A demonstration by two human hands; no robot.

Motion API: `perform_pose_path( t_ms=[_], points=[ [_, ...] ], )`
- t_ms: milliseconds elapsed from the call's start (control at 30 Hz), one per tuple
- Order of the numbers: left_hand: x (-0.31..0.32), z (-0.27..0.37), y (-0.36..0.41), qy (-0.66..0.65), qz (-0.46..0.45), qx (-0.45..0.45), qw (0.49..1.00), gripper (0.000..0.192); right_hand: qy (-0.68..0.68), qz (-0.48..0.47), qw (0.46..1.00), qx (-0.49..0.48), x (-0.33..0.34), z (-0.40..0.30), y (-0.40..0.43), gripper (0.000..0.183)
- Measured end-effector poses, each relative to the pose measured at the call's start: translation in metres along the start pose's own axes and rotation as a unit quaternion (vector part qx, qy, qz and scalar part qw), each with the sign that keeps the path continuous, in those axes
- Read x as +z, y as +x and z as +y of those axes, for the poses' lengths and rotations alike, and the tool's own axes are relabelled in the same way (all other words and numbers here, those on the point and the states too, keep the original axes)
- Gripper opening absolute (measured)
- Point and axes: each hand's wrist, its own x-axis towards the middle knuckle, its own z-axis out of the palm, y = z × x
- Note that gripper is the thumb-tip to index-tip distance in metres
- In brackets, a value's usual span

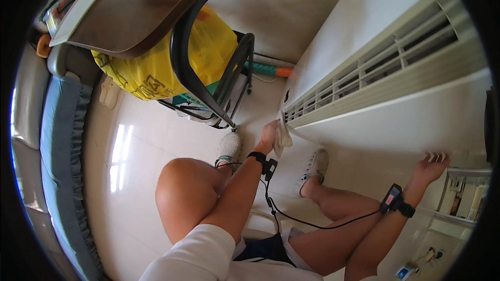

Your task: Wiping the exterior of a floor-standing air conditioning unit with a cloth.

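My left hand [268,136] grips a folded off-white cloth [284,137]. The cloth touches the near lower end of a slatted grille [365,72], which is set in a large white appliance [414,103]. Dark gaps show between the grille's slats. At the right, my right hand [429,168] is held up with its fingers apart and nothing in it. Its fingertips are close to the white appliance's lower side; whether they touch it cannot be made out. A strapped black device with a cable sits on each wrist.
A brown table top [129,11] overhangs a wheeled black-framed rack [213,97] holding a yellow plastic bag [156,70]. Left lies a sofa with a blue ruffled cover [62,140]. Pale slippers [109,93] rest beside it. A metal-framed glass stand [461,195] is near my right hand.
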Motion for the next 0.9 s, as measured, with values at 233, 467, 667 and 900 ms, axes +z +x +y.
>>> perform_pose_path(
  t_ms=[233,467,667,900],
  points=[
    [0.046,0.052,-0.021,-0.006,0.058,-0.035,0.998,0.031,0.016,-0.005,0.999,0.027,0.014,0.005,-0.006,0.026],
    [0.073,0.152,-0.074,0.038,0.075,-0.002,0.996,0.035,0.147,-0.02,0.984,0.098,0.058,-0.003,-0.051,0.032],
    [0.181,0.231,-0.193,-0.034,-0.094,0.068,0.993,0.048,0.183,-0.002,0.981,0.059,0.058,-0.025,-0.061,0.048],
    [0.2,0.302,-0.259,0.127,-0.252,0.208,0.937,0.077,0.118,0.025,0.991,-0.057,0.06,-0.047,-0.074,0.045]
  ],
)
